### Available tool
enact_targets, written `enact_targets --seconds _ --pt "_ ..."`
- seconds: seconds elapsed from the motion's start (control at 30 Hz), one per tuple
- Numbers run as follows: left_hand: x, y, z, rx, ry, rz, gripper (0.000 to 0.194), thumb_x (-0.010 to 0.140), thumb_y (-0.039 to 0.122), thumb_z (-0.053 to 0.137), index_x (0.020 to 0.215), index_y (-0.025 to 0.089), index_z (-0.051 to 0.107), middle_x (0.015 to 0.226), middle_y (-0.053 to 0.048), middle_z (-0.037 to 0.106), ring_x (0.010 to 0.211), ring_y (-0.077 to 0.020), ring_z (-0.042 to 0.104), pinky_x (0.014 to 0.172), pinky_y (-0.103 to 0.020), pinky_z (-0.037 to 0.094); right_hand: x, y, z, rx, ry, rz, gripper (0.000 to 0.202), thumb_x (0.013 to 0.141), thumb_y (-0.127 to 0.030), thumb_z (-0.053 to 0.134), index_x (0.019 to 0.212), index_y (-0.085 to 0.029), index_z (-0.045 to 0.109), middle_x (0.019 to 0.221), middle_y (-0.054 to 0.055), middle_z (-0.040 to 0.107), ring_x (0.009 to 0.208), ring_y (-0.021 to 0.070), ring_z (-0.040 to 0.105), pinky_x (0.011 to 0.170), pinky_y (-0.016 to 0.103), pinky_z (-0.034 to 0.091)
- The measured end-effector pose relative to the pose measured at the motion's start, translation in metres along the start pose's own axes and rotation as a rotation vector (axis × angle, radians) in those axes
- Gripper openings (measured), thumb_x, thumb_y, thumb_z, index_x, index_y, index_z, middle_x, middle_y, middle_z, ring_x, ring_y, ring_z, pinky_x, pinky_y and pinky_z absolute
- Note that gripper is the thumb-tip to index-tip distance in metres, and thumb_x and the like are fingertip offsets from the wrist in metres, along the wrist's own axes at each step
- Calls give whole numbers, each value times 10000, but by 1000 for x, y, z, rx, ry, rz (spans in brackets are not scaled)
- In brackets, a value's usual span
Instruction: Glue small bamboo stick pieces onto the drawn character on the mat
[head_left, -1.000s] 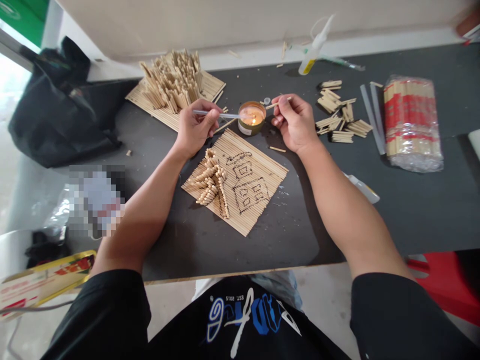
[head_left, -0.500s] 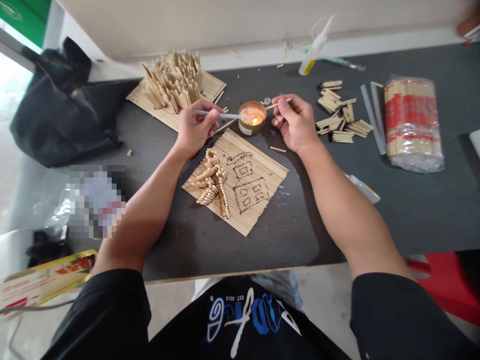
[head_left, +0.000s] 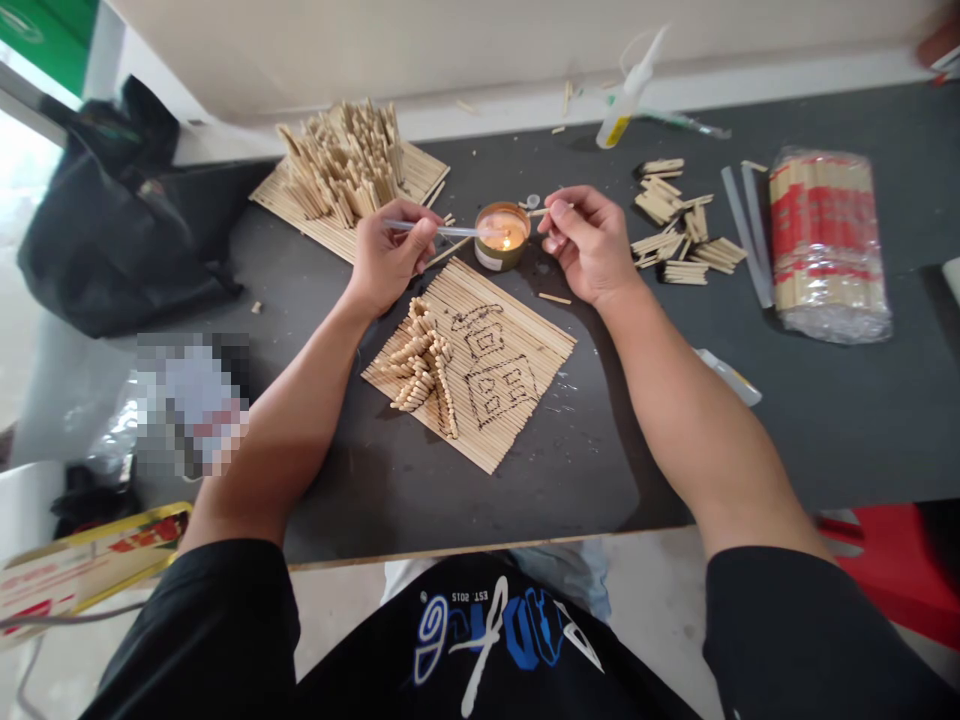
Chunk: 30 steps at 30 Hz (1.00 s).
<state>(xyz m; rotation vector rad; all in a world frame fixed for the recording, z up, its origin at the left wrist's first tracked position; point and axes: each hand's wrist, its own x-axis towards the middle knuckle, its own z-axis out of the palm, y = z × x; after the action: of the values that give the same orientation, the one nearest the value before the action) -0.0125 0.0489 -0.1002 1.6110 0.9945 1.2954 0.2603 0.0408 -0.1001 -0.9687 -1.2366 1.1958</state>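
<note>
Between the fingers of my left hand is a translucent glue stick, its far tip over the flame of a lit tin candle. My right hand pinches a short wooden stick close to the tin's right rim. Below the candle lies a square mat of joined sticks with dark outlined characters drawn on it. A cluster of short sticks stands upright along the left part of those outlines. One loose stick rests on the table under my right hand.
A second stick mat densely covered with upright sticks is at the back left. To the right are piles of dark-ended sticks, two glue sticks and a wrapped stick bundle. A glue bottle stands by the wall.
The wooden stick in my right hand has shifted slightly left, towards the candle. The glue stick stays over the flame. The whole view has drifted very slightly.
</note>
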Motion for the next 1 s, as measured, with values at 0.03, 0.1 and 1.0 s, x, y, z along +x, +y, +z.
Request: enact_targets --seconds 0.03,0.1,1.0 --pt "0 0 0 0 8 -6 575 757 774 753 865 218 656 560 2 532 425 -67 425 386 -187 333 0 0 0 7 5 -1 585 643 -795 803 867 -299 588 752 14 585 811 227 591 724 432 503" --pt "0 1 1 1 14 -15 560 759 760 762 863 220 660 566 -1 541 426 -70 427 384 -190 334 0 1 0 19 8 4 581 637 -782 820 840 -300 566 731 14 600 831 233 596 725 436 500" --pt "-3 9 3 23 9 50 577 766 780 740 859 216 664 557 1 538 403 -65 428 369 -193 316 3 3 -1 34 4 -27 560 662 -753 826 842 -295 558 739 -5 563 689 196 544 680 416 512"
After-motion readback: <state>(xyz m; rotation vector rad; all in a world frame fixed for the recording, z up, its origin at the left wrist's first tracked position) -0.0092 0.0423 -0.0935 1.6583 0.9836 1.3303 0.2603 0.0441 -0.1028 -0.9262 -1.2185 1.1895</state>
